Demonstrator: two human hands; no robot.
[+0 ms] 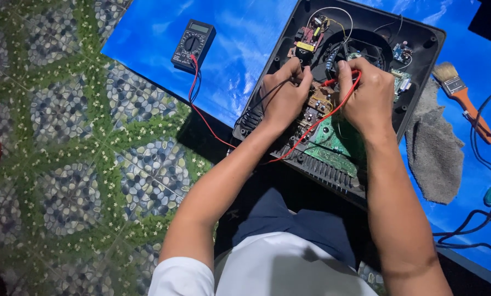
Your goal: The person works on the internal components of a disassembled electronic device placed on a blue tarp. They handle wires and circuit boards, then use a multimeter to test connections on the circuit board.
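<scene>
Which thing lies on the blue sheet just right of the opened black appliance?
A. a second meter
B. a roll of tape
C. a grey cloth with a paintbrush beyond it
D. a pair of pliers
C: a grey cloth lies beside the black housing, with an orange-handled paintbrush further right.

the case (pixel 421 41) under my fingers (pixel 295 68) is black, its circuit board (pixel 336 137) green with a small red and yellow part (pixel 306 41) near the top. a red lead (pixel 311 129) and a black lead (pixel 256 107) run to my black multimeter (pixel 193 44). the sheet (pixel 240 49) beneath is bright blue with pale cloud streaks. the floor (pixel 70 142) is green with white flowers and blue-grey pebble rounds. the cloth (pixel 435 153) is grey, the brush (pixel 467 104) orange-handled with tan bristles, my shirt (pixel 273 271) white
</scene>
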